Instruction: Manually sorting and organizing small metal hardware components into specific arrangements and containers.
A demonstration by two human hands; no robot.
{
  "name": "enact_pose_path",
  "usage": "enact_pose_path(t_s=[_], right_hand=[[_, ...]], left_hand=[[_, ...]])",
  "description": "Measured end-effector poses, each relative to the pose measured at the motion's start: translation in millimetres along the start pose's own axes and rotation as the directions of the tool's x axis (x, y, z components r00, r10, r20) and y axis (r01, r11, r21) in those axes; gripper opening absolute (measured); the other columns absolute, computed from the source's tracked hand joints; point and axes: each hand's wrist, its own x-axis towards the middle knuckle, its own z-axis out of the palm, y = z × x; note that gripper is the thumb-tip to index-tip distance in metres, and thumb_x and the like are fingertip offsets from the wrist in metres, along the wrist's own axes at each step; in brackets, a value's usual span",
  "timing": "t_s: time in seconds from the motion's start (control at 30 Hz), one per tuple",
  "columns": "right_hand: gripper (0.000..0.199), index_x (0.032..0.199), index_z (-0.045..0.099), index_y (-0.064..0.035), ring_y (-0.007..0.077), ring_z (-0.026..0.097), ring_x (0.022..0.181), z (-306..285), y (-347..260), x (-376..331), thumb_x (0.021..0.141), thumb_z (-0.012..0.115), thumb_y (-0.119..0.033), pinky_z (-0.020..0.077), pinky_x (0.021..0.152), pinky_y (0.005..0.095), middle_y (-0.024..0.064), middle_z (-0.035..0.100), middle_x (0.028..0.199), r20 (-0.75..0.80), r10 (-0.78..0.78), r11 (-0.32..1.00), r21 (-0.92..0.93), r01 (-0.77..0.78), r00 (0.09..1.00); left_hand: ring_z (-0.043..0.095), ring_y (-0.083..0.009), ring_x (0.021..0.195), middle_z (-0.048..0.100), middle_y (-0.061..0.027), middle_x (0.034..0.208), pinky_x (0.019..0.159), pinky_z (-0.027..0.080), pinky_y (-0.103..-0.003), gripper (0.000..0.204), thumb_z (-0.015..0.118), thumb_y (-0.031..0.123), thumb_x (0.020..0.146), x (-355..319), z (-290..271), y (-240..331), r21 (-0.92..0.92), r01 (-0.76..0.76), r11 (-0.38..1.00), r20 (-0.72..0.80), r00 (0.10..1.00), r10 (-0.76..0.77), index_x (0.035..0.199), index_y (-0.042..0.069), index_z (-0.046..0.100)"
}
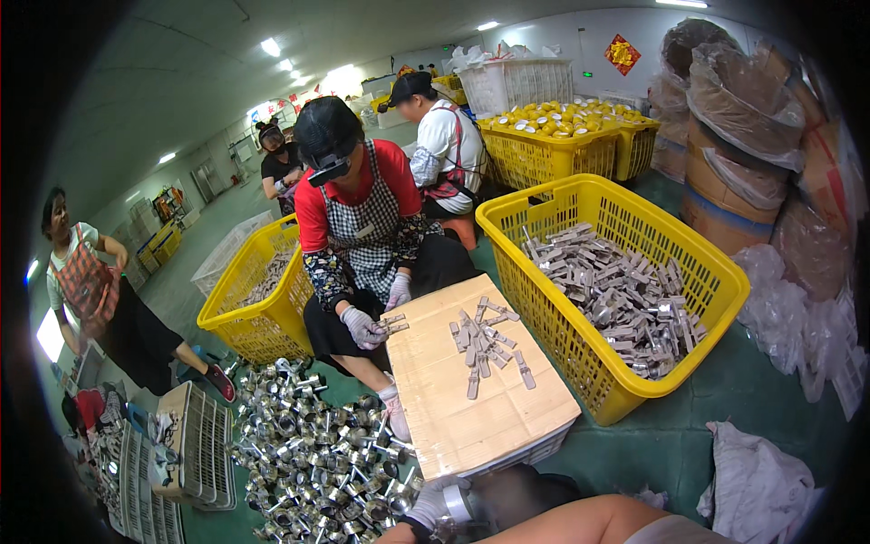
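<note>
At the lower edge my left hand (433,504), in a pale glove, is closed round a shiny metal cup (457,504) with a round rim. Only the bare forearm of my right arm (580,523) shows, coming in from the lower right; its hand is out of sight. Just left of my left hand, a heap of metal cups with stems (317,453) covers the floor. Ahead stands a cardboard-topped work surface (444,399) with several flat grey metal clips (480,340) scattered on it. Across it, a co-worker's gloved hand (364,328) touches more clips at its left edge.
A yellow basket (580,335) full of grey metal clips stands right of the board. Another yellow basket (263,317) sits at the left. Farther back, a yellow crate (553,154) holds yellow round pieces. Wrapped drums (734,181) and a pale cloth (754,480) lie right. Other people are nearby.
</note>
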Motion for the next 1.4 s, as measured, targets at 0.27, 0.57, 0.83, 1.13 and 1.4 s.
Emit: enact_pose_path(t_s=[0.27, 0.57, 0.83, 1.13, 1.4], right_hand=[[0.020, 0.073, 0.066, -0.0042, 0.0326, 0.062, 0.078, -5.7, 3.7, 2.5, 0.073, 0.050, -0.017, 0.0444, 0.067, 0.0499, 0.0176, 0.064, 0.081, 0.056, 0.008, 1.000, 0.014, -0.009, 0.998], [0.023, 0.073, 0.065, -0.0020, 0.0302, 0.063, 0.078, -18.8, 0.9, 0.6, 0.077, 0.046, -0.014, 0.0481, 0.068, 0.0417, 0.0187, 0.064, 0.082, 0.050, -0.022, 0.998, 0.061, 0.019, 0.998], [0.021, 0.074, 0.065, -0.0042, 0.0280, 0.063, 0.076, -10.2, -0.8, 4.0, 0.077, 0.047, -0.014, 0.0464, 0.064, 0.0470, 0.0151, 0.065, 0.080, 0.066, -0.003, 0.999, 0.042, 0.000, 0.998], [0.023, 0.073, 0.065, -0.0014, 0.0306, 0.063, 0.075, -12.3, 0.6, 1.3, 0.076, 0.046, -0.013, 0.0478, 0.065, 0.0420, 0.0191, 0.064, 0.079, 0.071, -0.009, 1.000, 0.005, 0.008, 0.997], [0.022, 0.073, 0.065, -0.0001, 0.0323, 0.063, 0.075, -16.5, -4.3, -0.8, 0.075, 0.046, -0.012, 0.0480, 0.067, 0.0406, 0.0195, 0.064, 0.078, 0.094, 0.011, 0.998, 0.064, -0.017, 0.996]], left_hand=[[0.057, -0.0170, 0.053, 0.059, -0.0066, 0.067, 0.047, 0.048, -0.027, 0.006, 0.062, 0.001, 0.073, 7.6, 2.9, 3.3, -0.094, 0.032, 0.995, 0.009, 0.999, -0.031, 0.079, -0.001, 0.060], [0.058, -0.0168, 0.055, 0.061, -0.0087, 0.071, 0.049, 0.049, -0.027, 0.009, 0.061, -0.003, 0.073, 5.4, -5.9, -6.5, 0.102, -0.210, 0.972, 0.050, 0.977, 0.206, 0.082, -0.003, 0.061], [0.059, -0.0166, 0.056, 0.061, -0.0080, 0.071, 0.049, 0.049, -0.027, 0.010, 0.060, -0.004, 0.073, -7.8, 4.6, 1.4, 0.037, -0.123, 0.992, 0.043, 0.992, 0.122, 0.083, -0.001, 0.062], [0.060, -0.0182, 0.064, 0.061, -0.0078, 0.077, 0.058, 0.052, -0.031, 0.012, 0.057, 0.001, 0.078, 14.0, -14.7, -6.9, -0.080, -0.038, 0.996, 0.124, 0.991, 0.048, 0.089, -0.003, 0.060], [0.061, -0.0191, 0.065, 0.061, -0.0095, 0.077, 0.056, 0.052, -0.029, 0.017, 0.056, -0.003, 0.077, 5.2, -12.1, -8.3, 0.054, -0.140, 0.989, 0.138, 0.982, 0.132, 0.094, -0.002, 0.059]])
